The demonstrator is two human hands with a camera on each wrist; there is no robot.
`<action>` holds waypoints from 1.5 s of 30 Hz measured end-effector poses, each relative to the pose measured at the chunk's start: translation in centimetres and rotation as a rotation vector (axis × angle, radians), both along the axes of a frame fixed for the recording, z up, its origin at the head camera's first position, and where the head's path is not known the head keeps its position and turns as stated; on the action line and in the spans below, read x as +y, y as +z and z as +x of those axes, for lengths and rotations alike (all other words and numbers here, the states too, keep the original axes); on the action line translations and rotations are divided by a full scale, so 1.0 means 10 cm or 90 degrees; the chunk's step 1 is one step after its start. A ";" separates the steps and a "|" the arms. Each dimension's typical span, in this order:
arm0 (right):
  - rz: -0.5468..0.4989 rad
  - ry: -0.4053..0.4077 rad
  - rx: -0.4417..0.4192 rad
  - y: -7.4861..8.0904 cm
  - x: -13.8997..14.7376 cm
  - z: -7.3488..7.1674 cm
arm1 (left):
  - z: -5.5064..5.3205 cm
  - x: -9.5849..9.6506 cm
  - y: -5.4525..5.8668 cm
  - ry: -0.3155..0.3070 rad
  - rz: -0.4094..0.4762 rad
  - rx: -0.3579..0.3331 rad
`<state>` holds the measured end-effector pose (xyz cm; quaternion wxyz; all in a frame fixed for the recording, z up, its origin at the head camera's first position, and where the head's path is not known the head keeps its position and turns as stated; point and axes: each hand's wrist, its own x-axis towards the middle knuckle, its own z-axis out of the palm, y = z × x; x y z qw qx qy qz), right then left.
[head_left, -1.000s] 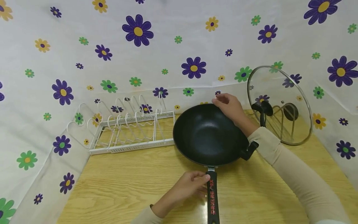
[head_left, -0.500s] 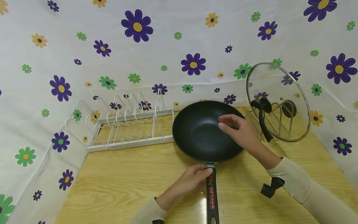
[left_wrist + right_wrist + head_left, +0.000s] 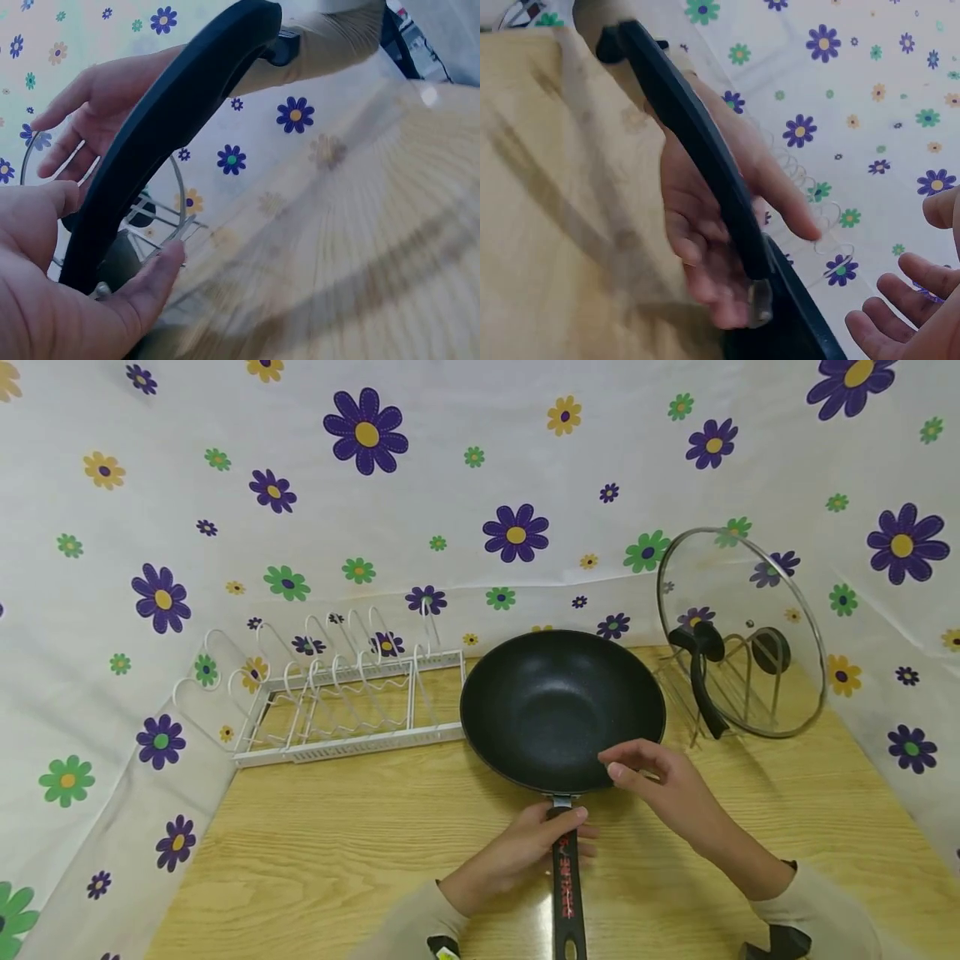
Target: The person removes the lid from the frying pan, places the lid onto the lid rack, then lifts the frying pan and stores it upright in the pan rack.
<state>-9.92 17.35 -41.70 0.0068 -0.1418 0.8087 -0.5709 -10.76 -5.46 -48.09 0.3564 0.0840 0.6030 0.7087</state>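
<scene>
Currently, a black wok sits on the wood-grain table, centre to right, hollow upward, its long handle pointing toward the person; red lettering runs along the grip. Left hand at the handle near its metal joint: thumb across the top side, fingers reaching beneath and out past the far side. Fingers loosely extended, not wrapped round the grip — firmness of contact cannot be told. Right hand by the wok's near right rim, thumb and fingers parted and slightly bent, holding nothing; whether it touches the rim is unclear. White wire rack just left of the wok. Glass lid stands tilted on edge at right rear, by a wire stand. Behind — flower-printed sheeting, mostly purple, green and yellow blooms on white.
</scene>
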 end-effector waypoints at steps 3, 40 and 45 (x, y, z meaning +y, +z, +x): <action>-0.013 0.006 -0.034 -0.05 0.03 0.10 | 0.01 0.06 -0.03 0.017 0.044 -0.051; -0.594 0.471 -0.655 -0.69 -0.44 0.64 | 0.01 0.14 -0.03 0.050 0.085 -0.095; -0.655 0.501 -0.634 -0.71 -0.58 0.67 | -0.01 0.12 -0.01 0.039 0.080 -0.083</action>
